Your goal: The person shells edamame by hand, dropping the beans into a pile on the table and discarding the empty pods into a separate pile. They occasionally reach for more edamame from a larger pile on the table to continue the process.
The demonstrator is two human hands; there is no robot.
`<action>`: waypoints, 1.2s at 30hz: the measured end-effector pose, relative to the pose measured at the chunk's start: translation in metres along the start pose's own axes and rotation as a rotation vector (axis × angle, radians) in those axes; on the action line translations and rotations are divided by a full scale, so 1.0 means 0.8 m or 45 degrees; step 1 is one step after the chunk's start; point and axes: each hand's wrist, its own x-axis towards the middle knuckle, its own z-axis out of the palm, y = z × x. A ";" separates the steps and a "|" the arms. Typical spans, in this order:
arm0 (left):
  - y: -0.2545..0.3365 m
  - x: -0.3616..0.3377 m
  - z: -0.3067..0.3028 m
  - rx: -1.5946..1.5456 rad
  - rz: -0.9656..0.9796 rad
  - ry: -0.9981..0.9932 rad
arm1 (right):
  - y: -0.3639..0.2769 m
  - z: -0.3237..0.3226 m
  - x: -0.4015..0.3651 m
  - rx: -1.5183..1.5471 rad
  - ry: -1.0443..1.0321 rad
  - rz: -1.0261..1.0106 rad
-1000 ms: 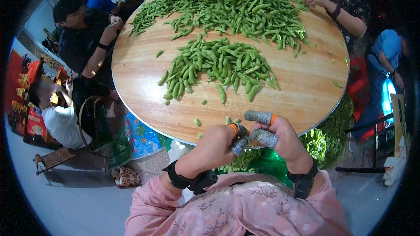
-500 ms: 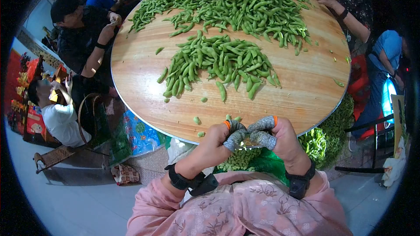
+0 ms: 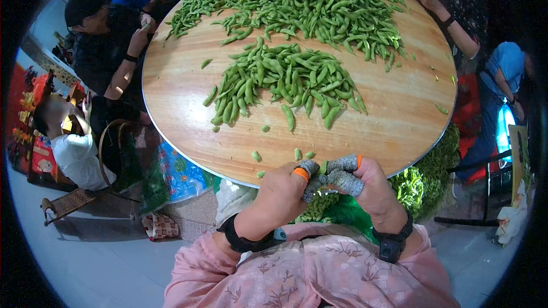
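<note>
At the near edge of the round wooden table [image 3: 188,120], my left hand [image 3: 285,185] and my right hand [image 3: 371,188] meet, closed in a pinch. Grey knitted covers with orange bands sit on the thumbs and forefingers. A bit of a green edamame pod [image 3: 323,167] shows between the covered tips; the fingers hide the rest. Just beyond, a few loose shelled beans [image 3: 298,154] lie on the wood. Farther in is a small pile of edamame pods [image 3: 285,80]. Below my hands, shelled beans [image 3: 315,208] are gathered in something partly hidden.
A large heap of pods [image 3: 308,5] covers the table's far side. More green pods or hulls [image 3: 434,165] are piled below its right edge. People sit around, including one in a black cap [image 3: 100,40] at left. A wicker chair [image 3: 74,197] stands lower left.
My left hand has turned, its back now more upward, and a green tip has come into view between the fingers. My right hand has barely moved. The view has shifted slightly.
</note>
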 end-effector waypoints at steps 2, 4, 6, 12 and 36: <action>0.000 0.001 0.001 0.091 0.060 0.055 | -0.003 0.000 0.000 -0.049 -0.041 0.019; 0.001 0.001 0.000 0.230 0.141 0.099 | -0.001 -0.002 0.001 -0.052 -0.040 0.029; 0.000 0.001 0.000 0.266 0.173 0.094 | 0.000 -0.002 0.001 -0.055 -0.040 0.039; 0.000 0.000 -0.005 0.393 0.266 0.051 | 0.004 -0.002 0.005 0.024 -0.047 0.063; -0.006 -0.002 -0.007 0.390 0.351 -0.022 | 0.004 -0.004 0.002 -0.017 -0.102 0.101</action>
